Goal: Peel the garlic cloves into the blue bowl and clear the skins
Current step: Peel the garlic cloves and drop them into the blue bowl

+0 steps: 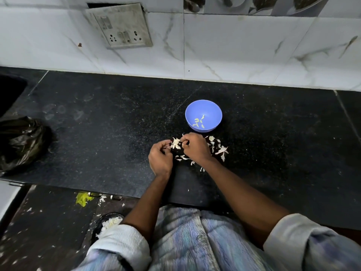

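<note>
The blue bowl (203, 108) stands on the black counter with several peeled garlic cloves (199, 121) in its bottom. Just in front of it, my left hand (160, 157) and my right hand (195, 147) meet over a pale garlic piece with loose skin (176, 143). Both hands pinch it between curled fingers. White skins (221, 150) lie scattered on the counter around and to the right of my hands.
A black plastic bag (21, 141) sits at the counter's left edge. A sink opening (9, 90) is at far left. The tiled wall with a socket plate (121, 26) rises behind. Skins and a container (108, 222) lie on the floor below.
</note>
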A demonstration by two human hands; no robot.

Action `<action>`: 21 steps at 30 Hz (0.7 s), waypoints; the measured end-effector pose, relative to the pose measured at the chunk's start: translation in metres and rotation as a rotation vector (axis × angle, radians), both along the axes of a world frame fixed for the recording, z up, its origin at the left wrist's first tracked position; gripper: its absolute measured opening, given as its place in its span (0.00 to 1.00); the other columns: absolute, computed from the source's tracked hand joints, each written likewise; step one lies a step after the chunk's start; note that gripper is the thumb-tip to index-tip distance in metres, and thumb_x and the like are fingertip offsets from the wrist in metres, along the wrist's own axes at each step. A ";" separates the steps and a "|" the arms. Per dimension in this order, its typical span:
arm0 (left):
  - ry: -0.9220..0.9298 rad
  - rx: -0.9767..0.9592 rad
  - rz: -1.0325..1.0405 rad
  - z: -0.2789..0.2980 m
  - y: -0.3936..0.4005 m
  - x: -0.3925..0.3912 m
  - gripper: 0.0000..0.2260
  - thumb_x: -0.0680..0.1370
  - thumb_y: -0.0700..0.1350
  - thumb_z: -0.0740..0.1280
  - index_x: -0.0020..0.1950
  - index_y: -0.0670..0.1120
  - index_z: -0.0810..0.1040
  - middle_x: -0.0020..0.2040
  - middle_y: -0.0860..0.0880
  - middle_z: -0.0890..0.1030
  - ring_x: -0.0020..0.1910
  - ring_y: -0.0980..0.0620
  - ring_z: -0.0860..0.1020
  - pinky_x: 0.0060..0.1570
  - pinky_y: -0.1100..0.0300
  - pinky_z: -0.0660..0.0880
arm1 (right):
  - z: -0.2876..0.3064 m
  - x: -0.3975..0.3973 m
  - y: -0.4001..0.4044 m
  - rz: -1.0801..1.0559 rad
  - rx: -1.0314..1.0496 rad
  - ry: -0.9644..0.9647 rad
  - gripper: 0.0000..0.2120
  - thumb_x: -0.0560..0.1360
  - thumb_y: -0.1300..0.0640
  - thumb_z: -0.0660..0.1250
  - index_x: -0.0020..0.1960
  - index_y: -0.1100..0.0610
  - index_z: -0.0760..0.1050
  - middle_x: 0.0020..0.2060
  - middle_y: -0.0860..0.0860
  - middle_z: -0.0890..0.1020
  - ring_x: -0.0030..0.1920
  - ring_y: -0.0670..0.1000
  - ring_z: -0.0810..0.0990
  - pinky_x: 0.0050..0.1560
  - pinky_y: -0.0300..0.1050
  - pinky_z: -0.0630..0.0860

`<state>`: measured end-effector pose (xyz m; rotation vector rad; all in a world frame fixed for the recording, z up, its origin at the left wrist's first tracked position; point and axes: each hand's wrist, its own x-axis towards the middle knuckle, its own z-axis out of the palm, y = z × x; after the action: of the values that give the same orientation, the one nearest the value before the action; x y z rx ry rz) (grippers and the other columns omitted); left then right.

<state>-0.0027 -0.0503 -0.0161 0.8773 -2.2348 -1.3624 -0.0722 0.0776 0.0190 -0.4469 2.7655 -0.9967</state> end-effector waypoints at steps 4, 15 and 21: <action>-0.033 -0.003 -0.046 0.003 -0.013 0.005 0.14 0.77 0.34 0.69 0.54 0.52 0.88 0.50 0.54 0.85 0.44 0.56 0.83 0.51 0.61 0.78 | 0.004 -0.004 -0.022 -0.055 0.072 -0.002 0.06 0.74 0.59 0.71 0.50 0.51 0.84 0.49 0.51 0.83 0.51 0.57 0.82 0.48 0.49 0.78; -0.033 -0.019 -0.127 0.009 -0.024 -0.003 0.17 0.77 0.33 0.65 0.53 0.52 0.87 0.51 0.54 0.86 0.49 0.56 0.83 0.54 0.60 0.78 | -0.007 -0.004 -0.043 -0.105 0.161 -0.005 0.06 0.75 0.65 0.70 0.49 0.57 0.82 0.51 0.56 0.80 0.51 0.59 0.82 0.50 0.52 0.79; 0.026 -0.013 -0.247 0.009 -0.014 -0.008 0.11 0.78 0.36 0.72 0.58 0.49 0.87 0.52 0.53 0.84 0.45 0.59 0.82 0.54 0.60 0.80 | -0.009 -0.006 -0.026 -0.230 -0.190 -0.115 0.06 0.77 0.63 0.71 0.43 0.57 0.83 0.38 0.48 0.85 0.40 0.49 0.82 0.43 0.44 0.76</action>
<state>-0.0110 -0.0646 -0.0069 0.5902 -2.3911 -1.4530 -0.0783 0.0515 0.0104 -0.0917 2.6737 -1.2998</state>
